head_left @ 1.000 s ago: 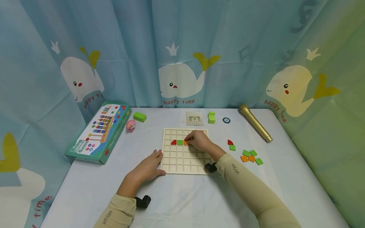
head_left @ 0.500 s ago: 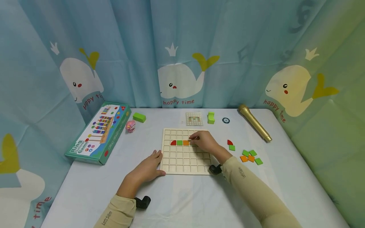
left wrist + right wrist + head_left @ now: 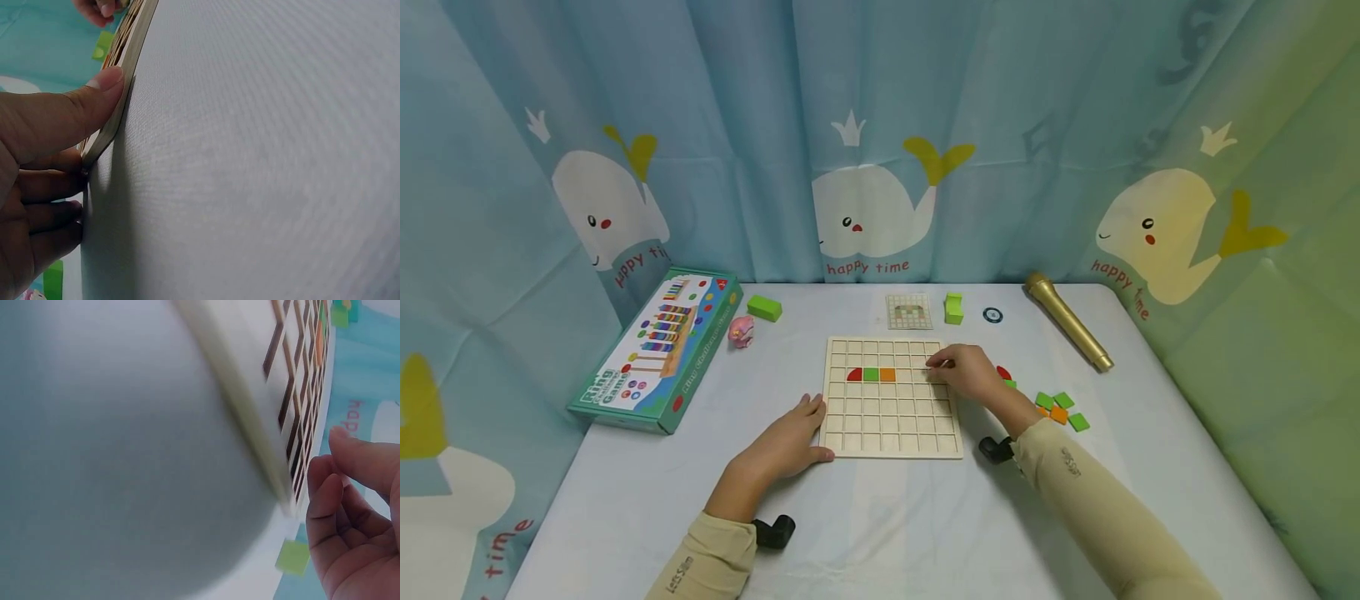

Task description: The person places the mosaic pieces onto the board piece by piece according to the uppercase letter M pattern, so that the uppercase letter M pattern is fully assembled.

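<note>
A wooden grid board [image 3: 891,417] lies mid-table. Its second row holds a red quarter-circle tile [image 3: 854,375], a green tile [image 3: 871,375] and an orange tile [image 3: 887,375]. My left hand [image 3: 808,429] rests flat on the table against the board's front-left corner, with the thumb [image 3: 94,94] pressing the board's edge [image 3: 125,62]. Over the board's right edge hovers my right hand [image 3: 946,367], fingers [image 3: 331,512] loosely curled and holding nothing. Just right of that hand lie a red tile [image 3: 1004,372] and a green tile [image 3: 1011,384], partly hidden.
More green and orange tiles [image 3: 1060,408] lie at the right. Along the back are a pattern card [image 3: 910,311], two green blocks [image 3: 954,308] [image 3: 764,307], a pink toy [image 3: 742,330], a round disc [image 3: 992,315] and a gold microphone [image 3: 1067,321]. A game box [image 3: 658,346] lies left.
My right hand has let go of the orange tile, which now lies on the board, and has moved right to the board's edge. My left hand has not moved.
</note>
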